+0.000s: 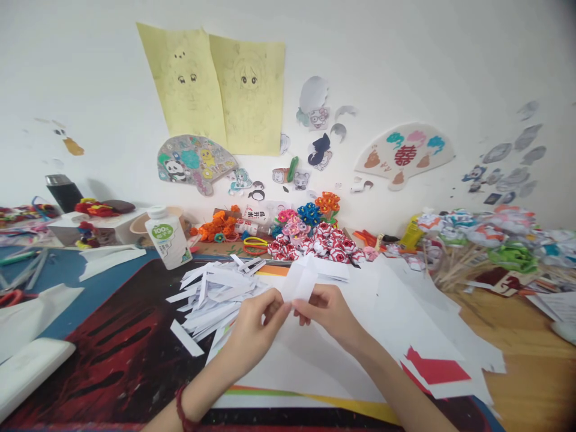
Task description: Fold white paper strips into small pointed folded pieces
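Observation:
A small piece of white paper (300, 281) is pinched between my two hands above the middle of the table. My left hand (265, 315) grips its lower left edge between thumb and fingers, and a dark red bracelet circles that wrist. On the lower right edge my right hand (326, 309) closes in a similar pinch, the two thumbs nearly touching. Beneath them lie large white sheets (315, 366). Left of my hands is a loose pile of white paper strips (216, 300).
A white bottle (168, 240) stands behind the strips. Colourful paper flowers (315, 240) line the wall side. Red paper (438, 367) lies at the right, and flowers on sticks (463, 246) fill the back right. At the left are a white box-like object (33, 369) and red-handled scissors (13, 297).

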A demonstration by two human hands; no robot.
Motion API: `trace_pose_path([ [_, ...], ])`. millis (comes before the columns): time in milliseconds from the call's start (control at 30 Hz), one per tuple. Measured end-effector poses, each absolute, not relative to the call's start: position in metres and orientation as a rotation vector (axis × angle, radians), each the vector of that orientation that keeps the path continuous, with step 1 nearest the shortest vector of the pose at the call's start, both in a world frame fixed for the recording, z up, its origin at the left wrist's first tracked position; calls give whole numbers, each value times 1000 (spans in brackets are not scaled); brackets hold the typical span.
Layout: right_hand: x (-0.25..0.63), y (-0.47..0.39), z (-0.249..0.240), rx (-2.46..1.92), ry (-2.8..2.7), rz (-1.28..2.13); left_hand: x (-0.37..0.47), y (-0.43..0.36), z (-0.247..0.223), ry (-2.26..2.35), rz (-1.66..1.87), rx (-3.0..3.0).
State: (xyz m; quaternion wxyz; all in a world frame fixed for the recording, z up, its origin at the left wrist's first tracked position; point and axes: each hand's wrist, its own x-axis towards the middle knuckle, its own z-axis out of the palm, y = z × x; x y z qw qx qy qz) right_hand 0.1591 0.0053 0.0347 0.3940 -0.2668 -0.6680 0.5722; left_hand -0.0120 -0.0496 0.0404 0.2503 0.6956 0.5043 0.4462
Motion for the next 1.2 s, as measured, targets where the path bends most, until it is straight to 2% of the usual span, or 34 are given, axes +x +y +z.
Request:
trace_pose_path([
  [200,172,16,45,-628,-1615,1520,-27,-44,48,1308,1111,1946],
  [400,186,27,46,-752,-1591,1375,-34,-43,52,1219,970,1924],
  [667,183,26,47,-809,-1549,1474,-39,-40,56,1197,810,1911],
  [933,188,29,44,-824,-1643,1499,-42,-30,44,1293,972,1894],
  [1200,188,29,47,-813,-1684,1420,-41,-33,44,1303,986,1902],
])
